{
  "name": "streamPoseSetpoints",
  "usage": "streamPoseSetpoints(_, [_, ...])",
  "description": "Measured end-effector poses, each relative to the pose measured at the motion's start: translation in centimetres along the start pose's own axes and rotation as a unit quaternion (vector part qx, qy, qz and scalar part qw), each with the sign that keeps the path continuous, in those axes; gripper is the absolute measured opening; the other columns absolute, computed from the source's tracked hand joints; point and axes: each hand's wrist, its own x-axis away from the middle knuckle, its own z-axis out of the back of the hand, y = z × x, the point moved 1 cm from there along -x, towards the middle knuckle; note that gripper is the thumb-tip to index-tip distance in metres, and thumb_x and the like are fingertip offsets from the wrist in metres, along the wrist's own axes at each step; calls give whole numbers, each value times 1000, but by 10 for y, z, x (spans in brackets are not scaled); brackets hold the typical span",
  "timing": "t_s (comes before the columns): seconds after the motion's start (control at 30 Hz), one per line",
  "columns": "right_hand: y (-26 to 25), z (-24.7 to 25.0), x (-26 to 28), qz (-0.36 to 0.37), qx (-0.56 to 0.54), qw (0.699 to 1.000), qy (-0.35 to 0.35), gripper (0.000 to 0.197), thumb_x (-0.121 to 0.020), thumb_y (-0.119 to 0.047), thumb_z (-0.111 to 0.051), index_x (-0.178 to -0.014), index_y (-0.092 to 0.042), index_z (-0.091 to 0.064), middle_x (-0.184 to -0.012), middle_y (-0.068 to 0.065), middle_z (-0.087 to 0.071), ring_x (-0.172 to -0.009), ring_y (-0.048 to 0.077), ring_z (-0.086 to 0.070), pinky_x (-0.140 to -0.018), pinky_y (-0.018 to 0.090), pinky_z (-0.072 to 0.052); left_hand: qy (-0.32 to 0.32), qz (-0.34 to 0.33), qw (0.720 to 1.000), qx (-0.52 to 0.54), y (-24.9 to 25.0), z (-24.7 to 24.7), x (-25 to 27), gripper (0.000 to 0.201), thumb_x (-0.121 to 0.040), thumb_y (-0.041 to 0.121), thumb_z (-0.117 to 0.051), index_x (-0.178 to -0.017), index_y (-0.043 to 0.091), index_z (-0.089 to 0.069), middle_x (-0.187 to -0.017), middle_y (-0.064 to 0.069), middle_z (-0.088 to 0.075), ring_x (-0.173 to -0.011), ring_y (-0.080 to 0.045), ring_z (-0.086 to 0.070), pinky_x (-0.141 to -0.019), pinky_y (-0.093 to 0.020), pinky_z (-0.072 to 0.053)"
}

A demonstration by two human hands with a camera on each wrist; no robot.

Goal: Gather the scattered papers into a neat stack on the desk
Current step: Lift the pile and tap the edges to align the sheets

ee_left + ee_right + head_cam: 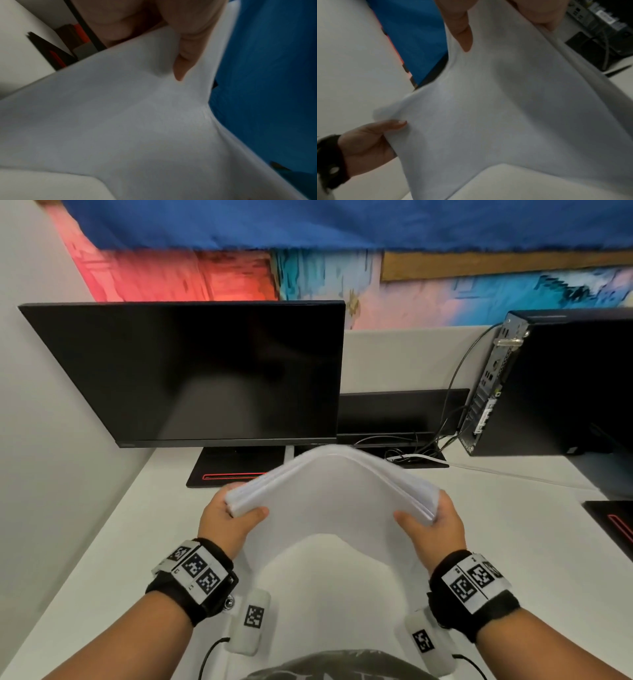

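A thick stack of white papers (329,501) is held above the white desk (137,542) in the head view, bowed upward in the middle. My left hand (229,518) grips its left edge, thumb on the near face. My right hand (435,525) grips the right edge the same way. The left wrist view shows the paper stack (120,121) filling the frame with my left thumb (187,54) pressed on it. In the right wrist view the paper stack (505,115) is pinched under my right thumb (462,33), and my left hand (373,138) holds the far edge.
A dark monitor (205,371) stands behind the papers on a black base (233,467). A black computer tower (561,385) with cables (445,419) stands at the right. A second black base (613,522) sits at the right edge. A white partition (44,422) bounds the left side.
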Motion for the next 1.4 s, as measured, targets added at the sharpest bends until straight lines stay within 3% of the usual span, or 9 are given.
streamPoseSetpoints(0.3, [8, 24, -20, -61, -40, 997, -4, 31, -81, 2, -63, -98, -23, -67, -99, 1, -69, -96, 21, -62, -93, 34, -45, -11, 39, 999, -32, -11, 8, -6, 30, -80, 4, -66, -108, 15, -61, -93, 4, -63, -84, -11, -59, -73, -22, -46])
streamPoseSetpoints(0.43, [3, 32, -27, -71, -60, 995, -37, 36, -79, 8, -61, -89, -26, -66, -90, -5, -70, -92, 19, -62, -90, 34, -44, -43, 48, 998, -13, -14, 18, -10, 34, -75, -2, -69, -104, 14, -62, -92, 7, -65, -88, -13, -62, -74, -20, -47])
streamPoseSetpoints(0.57, [5, 28, -27, -77, -17, 995, -62, 32, -76, 7, -66, -85, -24, -64, -78, -4, -69, -84, 21, -60, -86, 36, -46, -66, 84, 994, -17, -20, 17, -14, 40, -63, 7, -79, -96, 26, -64, -101, -2, -68, -97, -24, -64, -88, -41, -51])
streamPoseSetpoints(0.77, [-14, 15, -17, -18, -58, 998, 2, 30, -80, 3, -64, -81, -27, -59, -81, -4, -62, -75, 11, -57, -73, 22, -45, 7, 16, 1000, -7, 0, 6, -8, 32, -75, 3, -71, -101, 20, -63, -88, 12, -63, -83, -3, -59, -74, -19, -46])
streamPoseSetpoints(0.97, [-10, 12, -13, -24, -59, 998, -24, 28, -78, 4, -66, -76, -22, -52, -71, -2, -50, -67, 14, -46, -65, 22, -40, -8, 33, 997, -69, -5, 11, -15, 41, -69, 5, -75, -105, 17, -61, -96, 6, -65, -90, -12, -61, -83, -29, -48])
streamPoseSetpoints(1.1, [-10, 11, -18, -41, -70, 996, -29, 27, -66, -28, -75, -79, -27, -52, -77, -2, -53, -72, 16, -50, -72, 31, -44, -29, 42, 999, 14, -5, 9, -16, 62, -59, 26, -80, -114, 15, -55, -103, -1, -65, -92, -17, -62, -75, -27, -48])
streamPoseSetpoints(1.2, [-12, 10, -25, -59, -64, 996, -8, 35, -53, -56, -62, -78, -32, -55, -85, 1, -58, -83, 21, -54, -79, 38, -45, 11, 54, 997, 48, 3, 5, -18, 38, -80, 38, -61, -111, 18, -56, -96, 2, -61, -86, -16, -59, -67, -24, -43])
streamPoseSetpoints(1.27, [-14, 9, -29, -76, -62, 995, 4, 34, -56, -59, -58, -78, -33, -56, -92, 4, -60, -90, 24, -56, -85, 41, -46, 27, 57, 997, 40, 7, 3, -20, 25, -88, 36, -49, -105, 20, -61, -96, 0, -61, -84, -14, -57, -68, -24, -42])
streamPoseSetpoints(1.4, [-15, 9, -37, -101, -65, 993, 9, 26, -64, -52, -58, -79, -30, -57, -92, 5, -60, -88, 24, -56, -78, 38, -44, 48, 58, 996, 52, 11, 2, -23, 11, -86, 27, -55, -88, 29, -65, -98, -3, -64, -83, -17, -57, -69, -28, -44])
